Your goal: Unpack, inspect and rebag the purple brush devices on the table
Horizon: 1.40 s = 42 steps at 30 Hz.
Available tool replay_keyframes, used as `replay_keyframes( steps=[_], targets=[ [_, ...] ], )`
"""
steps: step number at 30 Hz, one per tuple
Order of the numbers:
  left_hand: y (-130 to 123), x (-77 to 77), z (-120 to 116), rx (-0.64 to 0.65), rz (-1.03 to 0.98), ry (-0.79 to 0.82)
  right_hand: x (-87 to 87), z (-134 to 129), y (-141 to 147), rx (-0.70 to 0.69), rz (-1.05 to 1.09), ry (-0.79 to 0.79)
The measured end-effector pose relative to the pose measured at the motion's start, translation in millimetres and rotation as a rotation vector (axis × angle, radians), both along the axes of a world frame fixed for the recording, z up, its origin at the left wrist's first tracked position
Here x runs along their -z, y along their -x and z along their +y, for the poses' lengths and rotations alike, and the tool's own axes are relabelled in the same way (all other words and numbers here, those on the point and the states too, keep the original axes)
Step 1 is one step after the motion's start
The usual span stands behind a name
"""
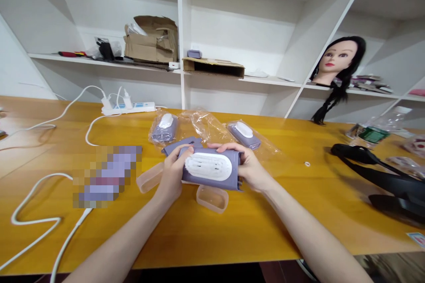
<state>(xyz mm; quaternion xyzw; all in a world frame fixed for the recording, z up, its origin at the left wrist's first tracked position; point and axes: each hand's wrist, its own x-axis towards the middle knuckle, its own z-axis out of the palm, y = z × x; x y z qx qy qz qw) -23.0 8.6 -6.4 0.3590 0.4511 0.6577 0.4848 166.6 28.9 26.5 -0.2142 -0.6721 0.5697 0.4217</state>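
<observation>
Between my two hands is a purple-grey plastic case (232, 154) with a white oval panel (210, 166) on the side facing me. My left hand (175, 166) grips its left end, thumb on the top edge. My right hand (247, 163) is wrapped round the right end, fingers along the top. Coiled or ridged dark parts show at the case's right end. Just behind it lies another purple-grey piece (195, 142), partly hidden. A translucent oval tray (212, 199) sits in front, and a similar translucent piece (148, 179) lies beside my left forearm.
Two wrapped purple-grey cases, one left (165, 129) and one right (244, 135), lie behind my hands in clear plastic bags. A phone (108, 177) with a white cable is at left, near a power strip (133, 107). A black headset (381, 177) and plastic bottle (375, 132) stand right.
</observation>
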Motion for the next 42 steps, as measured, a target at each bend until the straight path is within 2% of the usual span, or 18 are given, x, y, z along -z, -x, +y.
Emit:
replay_keyframes(
  steps=[3, 5, 9, 12, 16, 18, 20, 23, 25, 28, 33, 36, 38, 42],
  targets=[
    [4.5, -8.5, 0.6, -0.008, -0.002, 0.001, -10.8, 7.2, -17.2, -0.2, -0.109, 0.024],
    [6.9, -11.9, 0.4, -0.008, 0.042, -0.012, -14.0, 8.7, -22.6, -0.242, -0.135, 0.084],
    [9.2, -13.8, -0.9, -0.012, 0.156, -0.065, -10.1, 2.9, -12.5, -0.045, -0.207, 0.213],
    [11.0, -14.2, -0.9, 0.006, 0.072, -0.084, -6.9, -3.2, 0.1, 0.101, -0.167, 0.352],
    [11.6, -11.8, -0.7, 0.077, -0.238, -0.096, -7.5, -6.7, 8.8, 0.256, 0.117, 0.551],
    [7.0, -6.6, -2.7, 0.118, -0.231, -0.145, -7.5, -7.4, 11.7, 0.324, 0.308, 0.619],
    [-2.7, 0.7, -6.9, 0.202, -0.095, -0.214, -5.5, -8.7, 15.2, 0.367, 0.449, 0.657],
    [-22.1, 10.0, -15.5, 0.347, 0.14, -0.262, 1.2, -13.5, 21.7, 0.352, 0.505, 0.666],
    [-31.8, 11.9, -20.2, 0.366, 0.151, -0.269, 6.0, -18.5, 25.7, 0.314, 0.457, 0.648],
    [-33.6, 9.0, -22.7, 0.281, 0.144, -0.273, 10.1, -25.9, 29.1, 0.258, 0.344, 0.59],
    [-17.0, 5.2, -19.8, 0.123, 0.211, -0.383, 10.3, -27.3, 26.9, 0.166, 0.26, 0.465],
    [-11.8, 6.7, -17.3, 0.09, 0.176, -0.423, 9.3, -24.1, 23.7, 0.135, 0.173, 0.415],
    [-11.5, 6.9, -15.9, 0.13, 0.078, -0.34, 8.2, -21.8, 21.5, 0.19, 0.076, 0.394],
    [-11.9, 1.1, -13.0, 0.2, -0.183, -0.074, 6.4, -13.2, 14.9, 0.341, -0.117, 0.396]
  ],
)
